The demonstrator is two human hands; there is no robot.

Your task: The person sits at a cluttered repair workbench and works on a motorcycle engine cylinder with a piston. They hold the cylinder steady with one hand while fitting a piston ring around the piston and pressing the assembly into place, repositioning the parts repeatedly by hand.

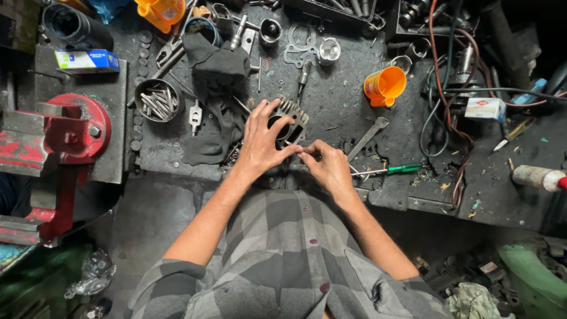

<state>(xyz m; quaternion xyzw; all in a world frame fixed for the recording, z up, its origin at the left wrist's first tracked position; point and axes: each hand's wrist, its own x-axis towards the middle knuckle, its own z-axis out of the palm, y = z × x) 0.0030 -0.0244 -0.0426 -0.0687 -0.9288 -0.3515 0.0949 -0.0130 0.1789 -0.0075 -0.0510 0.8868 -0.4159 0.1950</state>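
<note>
Left hand (260, 142) lies spread over a finned metal cylinder (287, 121) near the front edge of the tabletop (342, 100), fingers fanned across its bore and top fins, thumb reaching toward the right hand. Right hand (328, 168) sits just beside it, its grip pressed together at thumb and forefinger as if pinching something small; what it holds is too small to tell. The fingertips of both hands meet at the cylinder's near side. Likely risks: the pinched piece could slip and vanish among the grit and scraps on the tabletop, or drop off the near edge, since the work sits close to it. The cylinder is steadied only by the open left hand, so a push from the right could rock or slide it. Loose tools lie close: a green-handled screwdriver (393, 170) and a wrench (366, 137) just right of the hands could be knocked by the wrist. The cylinder looks dull grey, oily, with parallel cooling fins and a dark round bore, mostly hidden under the fingers. A black rag (215, 88) lies left of it, a bowl of bolts (156, 100) farther left, an orange cup (385, 87) well to the right, a red vise (65, 133) at the far left.
</note>
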